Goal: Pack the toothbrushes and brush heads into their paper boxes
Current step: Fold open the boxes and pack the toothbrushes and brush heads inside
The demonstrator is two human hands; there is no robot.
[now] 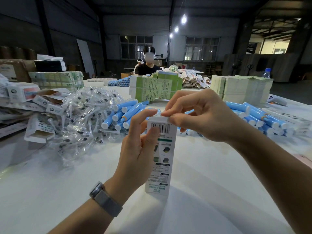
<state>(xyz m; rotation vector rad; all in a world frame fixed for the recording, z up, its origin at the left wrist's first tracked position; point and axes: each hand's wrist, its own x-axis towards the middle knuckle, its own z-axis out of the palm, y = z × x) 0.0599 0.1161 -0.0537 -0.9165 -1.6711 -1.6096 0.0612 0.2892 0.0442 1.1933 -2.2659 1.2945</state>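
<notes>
Box (160, 159) upright in left grip (136, 149); right grip (199, 115) pinches its top.

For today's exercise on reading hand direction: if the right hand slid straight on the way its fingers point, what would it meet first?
The right hand points leftward across the box top, so it would probably meet the left hand fingertips first.

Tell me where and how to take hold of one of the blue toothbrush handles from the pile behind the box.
Grip a blue toothbrush handle round its middle barrel, coming from above and across its length. The handles lie flat, stacked roughly parallel with white end caps toward the camera, so the rounded sides on top of the pile are exposed.
</notes>
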